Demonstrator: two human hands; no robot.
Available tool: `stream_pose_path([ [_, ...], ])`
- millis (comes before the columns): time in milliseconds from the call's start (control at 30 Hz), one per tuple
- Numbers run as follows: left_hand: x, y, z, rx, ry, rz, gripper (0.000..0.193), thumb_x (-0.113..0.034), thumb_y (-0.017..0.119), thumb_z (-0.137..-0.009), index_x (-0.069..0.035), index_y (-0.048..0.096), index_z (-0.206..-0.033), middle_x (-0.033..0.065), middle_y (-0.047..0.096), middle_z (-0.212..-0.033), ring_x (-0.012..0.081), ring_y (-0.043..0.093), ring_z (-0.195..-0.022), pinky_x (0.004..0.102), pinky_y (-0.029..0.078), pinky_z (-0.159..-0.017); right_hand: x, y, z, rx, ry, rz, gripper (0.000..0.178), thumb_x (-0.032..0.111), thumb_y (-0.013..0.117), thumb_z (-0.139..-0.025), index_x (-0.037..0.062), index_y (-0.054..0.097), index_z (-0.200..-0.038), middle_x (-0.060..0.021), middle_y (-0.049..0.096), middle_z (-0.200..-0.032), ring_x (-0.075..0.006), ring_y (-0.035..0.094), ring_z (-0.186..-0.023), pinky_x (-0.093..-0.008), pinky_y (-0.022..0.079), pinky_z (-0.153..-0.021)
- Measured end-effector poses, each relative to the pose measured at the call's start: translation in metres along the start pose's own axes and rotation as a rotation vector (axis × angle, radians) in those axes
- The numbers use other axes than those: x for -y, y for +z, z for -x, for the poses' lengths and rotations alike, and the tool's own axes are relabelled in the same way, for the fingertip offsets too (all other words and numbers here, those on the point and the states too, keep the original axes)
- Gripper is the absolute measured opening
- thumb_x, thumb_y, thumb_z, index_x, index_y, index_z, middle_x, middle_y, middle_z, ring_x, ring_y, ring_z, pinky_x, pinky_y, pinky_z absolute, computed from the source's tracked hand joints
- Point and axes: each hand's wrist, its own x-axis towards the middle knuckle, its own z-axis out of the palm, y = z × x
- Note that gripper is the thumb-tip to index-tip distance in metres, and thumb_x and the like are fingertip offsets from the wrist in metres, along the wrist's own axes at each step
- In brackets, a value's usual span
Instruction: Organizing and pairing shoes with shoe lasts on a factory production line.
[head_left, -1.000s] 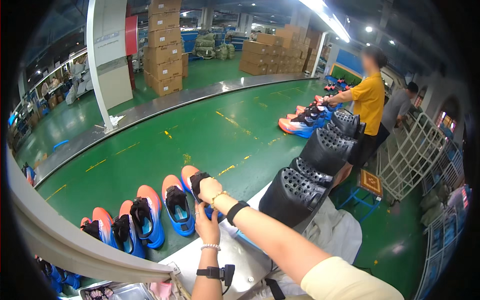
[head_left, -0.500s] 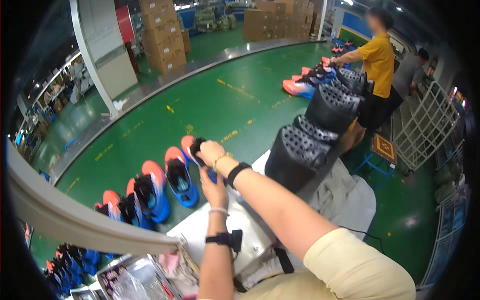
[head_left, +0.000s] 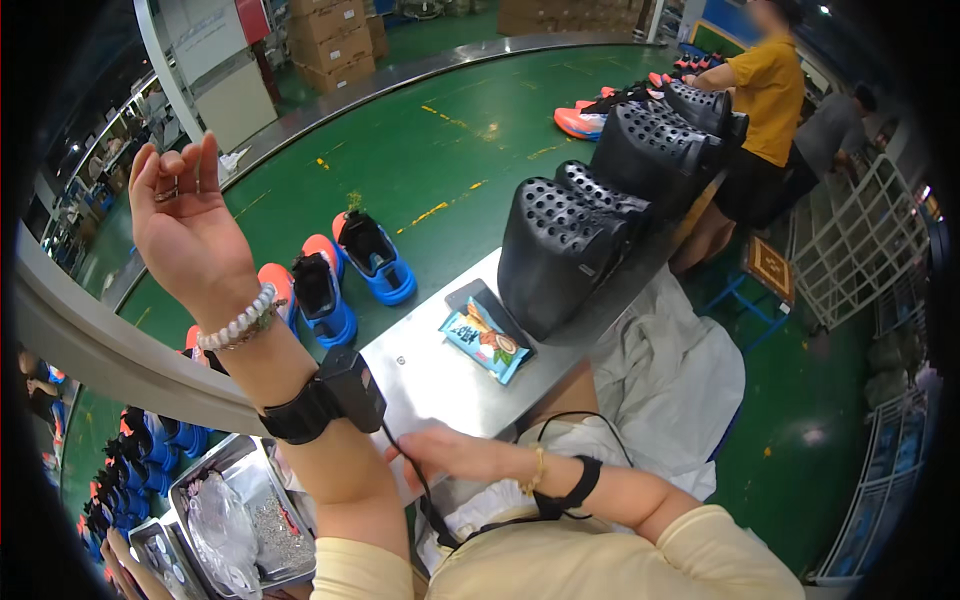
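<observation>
My left hand (head_left: 190,225) is raised at the left, palm up, its fingers loosely curled and apart with nothing in them. A black box on a strap (head_left: 350,390) sits on that forearm, below a beaded bracelet. From the box a thin black cable (head_left: 425,482) runs down toward my lap. My right hand (head_left: 450,455) is low in front of my body, its somewhat blurred fingers closed around the cable. Beyond my left arm, blue and orange sports shoes with black openings stand in a row, the nearest to the middle being one shoe (head_left: 375,260).
A metal table (head_left: 430,375) carries a blue snack packet (head_left: 485,340) on a dark flat object, with black perforated clogs (head_left: 565,250) to its right. Metal trays (head_left: 285,560) and more shoes lie lower left. A pale post (head_left: 130,345) crosses the left. A person in yellow (head_left: 770,95) stands far right.
Both hands have left the shoe they were on. My left arm has risen to the left, palm up; my right hand has come back to the cable. The snack packet now shows.
</observation>
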Motion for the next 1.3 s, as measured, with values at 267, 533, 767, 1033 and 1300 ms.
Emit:
stream_pose_path([
  [267, 0.09, -0.061, 0.154, 0.43, -0.183, -1.021, 0.022, -0.014, 0.048, -0.1, 0.002, 0.062, -0.103, 0.0018, 0.055, -0.064, 0.0063, 0.052, -0.054, 0.0231, 0.039, -0.047, -0.027, -0.03, 0.1, -0.259, -0.107, 1.012, 0.034, 0.035, 0.054, -0.095, 0.0054, 0.061, -0.109, -0.0119, 0.064, -0.07, -0.0298, 0.063, -0.066, -0.0397, 0.049, -0.061],
  [533, 0.136, -0.152, 0.227, 0.38, -0.719, -1.393, 0.034, -0.024, 0.062, -0.092, 0.0, 0.053, -0.114, 0.0143, 0.064, -0.068, 0.0287, 0.064, -0.062, 0.0402, 0.05, -0.057, 0.026, -0.086, 0.074, -1.111, -0.074, 1.375, 0.04, 0.039, 0.071, -0.082, 0.0054, 0.061, -0.1, -0.0117, 0.065, -0.086, -0.0327, 0.066, -0.075, -0.0428, 0.051, -0.065],
  [767, 0.13, -0.169, 0.219, 0.457, -1.067, -0.997, 0.036, -0.013, 0.074, -0.084, 0.005, 0.061, -0.112, 0.0079, 0.067, -0.082, 0.0091, 0.061, -0.063, 0.0241, 0.05, -0.047, 0.004, -0.102, 0.061, -1.121, -0.039, 1.303, 0.043, 0.038, 0.076, -0.076, 0.006, 0.06, -0.101, -0.0111, 0.065, -0.094, -0.0333, 0.066, -0.082, -0.0438, 0.051, -0.07],
  [1033, 0.108, -0.149, 0.204, 0.391, -1.369, -0.542, 0.021, 0.004, 0.062, -0.088, 0.002, 0.055, -0.107, 0.0107, 0.065, -0.104, 0.0189, 0.068, -0.084, 0.034, 0.063, -0.07, 0.0, -0.103, 0.067, -1.111, -0.236, 1.167, 0.042, 0.031, 0.074, -0.08, 0.0072, 0.056, -0.11, -0.0111, 0.062, -0.095, -0.0291, 0.065, -0.078, -0.0392, 0.05, -0.063],
  [1300, 0.109, -0.15, 0.21, 0.398, -1.276, -0.343, 0.019, 0.009, 0.059, -0.086, -0.002, 0.054, -0.101, 0.0102, 0.065, -0.104, 0.0198, 0.066, -0.092, 0.0313, 0.058, -0.078, 0.025, -0.105, 0.064, -1.204, -0.458, 0.83, 0.015, 0.019, 0.067, -0.089, 0.0048, 0.066, -0.095, -0.0072, 0.056, -0.062, -0.0188, 0.05, -0.05, -0.032, 0.038, -0.049],
])
